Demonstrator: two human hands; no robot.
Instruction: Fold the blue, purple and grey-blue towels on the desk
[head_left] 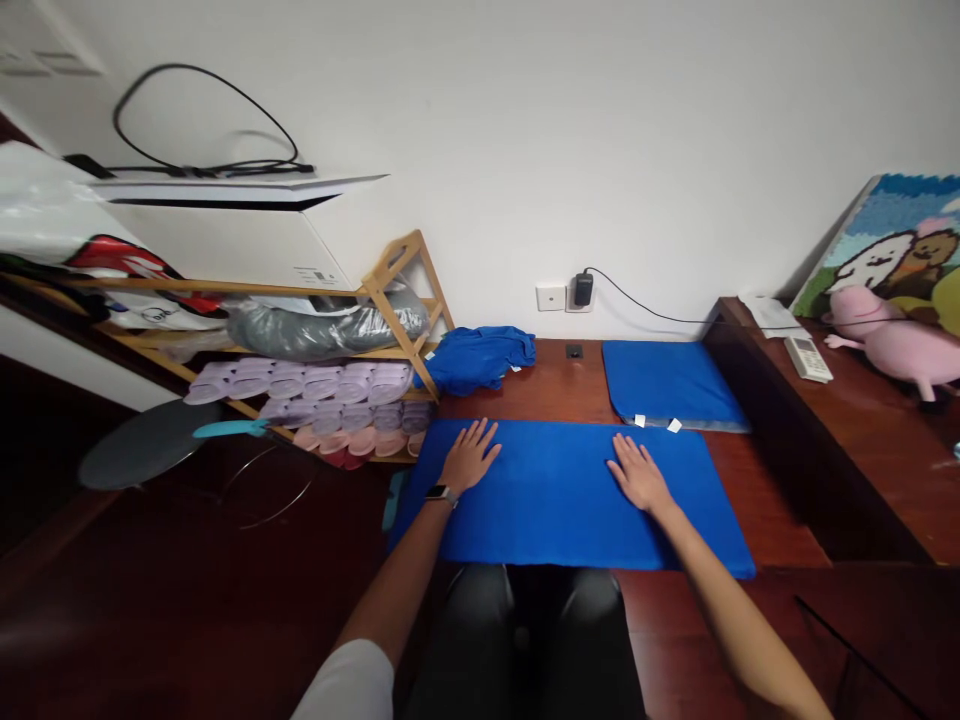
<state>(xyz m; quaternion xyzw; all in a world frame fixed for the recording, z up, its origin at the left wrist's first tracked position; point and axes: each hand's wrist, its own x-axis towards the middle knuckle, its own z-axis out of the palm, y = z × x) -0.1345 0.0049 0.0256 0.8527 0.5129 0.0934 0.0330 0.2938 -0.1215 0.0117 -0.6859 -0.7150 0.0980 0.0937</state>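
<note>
A blue cloth (551, 500) is spread flat over the wooden desk, its near edge reaching the desk's front above my knees. On its left part lies my left hand (468, 458), palm down with fingers spread and a watch on the wrist. My right hand (639, 474) rests flat on the right part, fingers also apart. Neither hand holds anything. Behind the right part is a folded blue cloth (671, 380) with two small white tags at its near edge. A crumpled blue cloth (480, 358) sits at the back left, beside the shelf.
On the left stands a wooden shelf (405, 262) with lilac and pink slippers, a plastic-wrapped grey item and a white box (225, 235). A round stool (146, 445) is below. The raised right surface holds a remote (808, 358), a pink plush toy (885, 340) and a picture.
</note>
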